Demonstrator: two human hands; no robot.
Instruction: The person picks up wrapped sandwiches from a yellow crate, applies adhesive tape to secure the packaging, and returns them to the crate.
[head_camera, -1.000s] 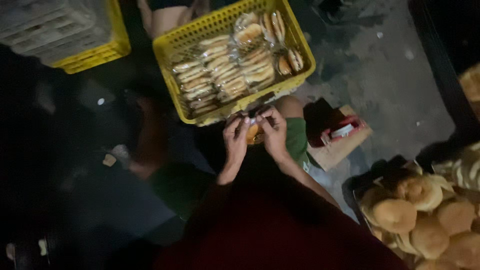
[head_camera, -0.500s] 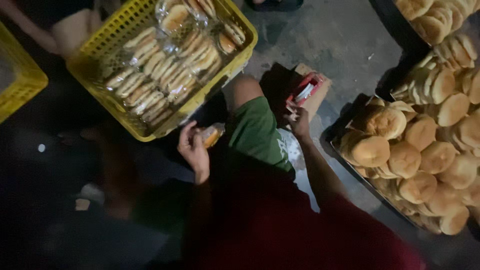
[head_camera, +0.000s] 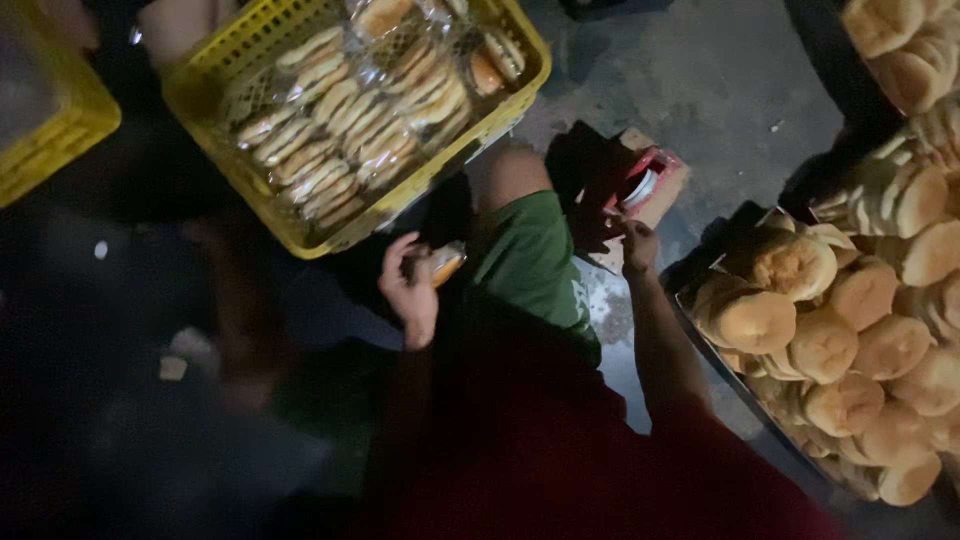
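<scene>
**Wrapped bun in the left hand, right hand at the red tool on the cardboard**

Nearest the camera, at 6 o'clock, a dark red shirt fills the lower frame, with green shorts (head_camera: 535, 265) over a bent knee just above it. The left hand (head_camera: 410, 290), at about 9 o'clock from the knee, is closed around a small wrapped bun (head_camera: 445, 264), its clear wrapper catching the light; fingers curl over the top of it. The right hand (head_camera: 638, 243), at 3 o'clock from the knee, rests its fingertips at the edge of a piece of cardboard (head_camera: 655, 190) on the floor. On that cardboard lies a red tool (head_camera: 640, 185); whether the fingers actually pinch it or only touch beside it cannot be told in the dim light.

At 4 o'clock, close to the right forearm, a tray (head_camera: 735, 395) carries a heap of bare round buns (head_camera: 820, 340), with more piled behind toward 2 o'clock.

Farther off, at 11 o'clock, a yellow crate (head_camera: 215, 100) holds rows of packed buns (head_camera: 345, 130) in clear bags. A second yellow crate (head_camera: 60, 135) sits at 10 o'clock, cut by the frame edge. Grey concrete floor (head_camera: 700, 70) shows at 1 o'clock.
</scene>
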